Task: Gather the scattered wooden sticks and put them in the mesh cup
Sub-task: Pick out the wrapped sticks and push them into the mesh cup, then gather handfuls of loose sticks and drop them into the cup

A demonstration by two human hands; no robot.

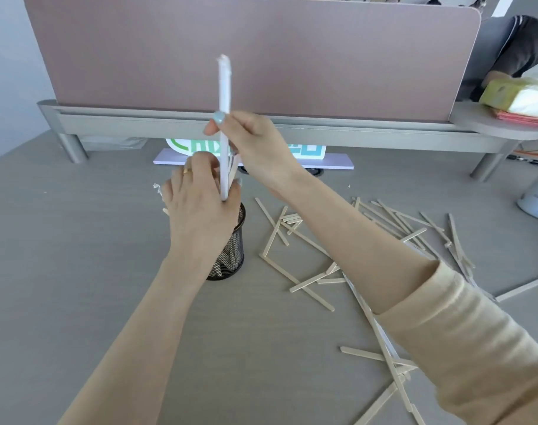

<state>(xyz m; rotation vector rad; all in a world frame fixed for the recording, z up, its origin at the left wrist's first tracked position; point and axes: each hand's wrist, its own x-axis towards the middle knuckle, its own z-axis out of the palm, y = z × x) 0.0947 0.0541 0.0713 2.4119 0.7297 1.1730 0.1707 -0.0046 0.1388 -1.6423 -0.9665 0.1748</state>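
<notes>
Desk [77,271]: bare surface to the left and front of the mesh cup [231,256]; back edge closed off by a raised shelf rail [353,130] and partition panel [246,50]. Scattered sticks [384,234] cover the desk right of the cup, under and beyond the right forearm. Left hand [200,207] sits over the cup's rim, fingers curled; what it grips, cannot tell. Right hand [255,145], above and behind the cup, pinches a long pale stick [224,96] held upright, its lower end at the left hand.
</notes>
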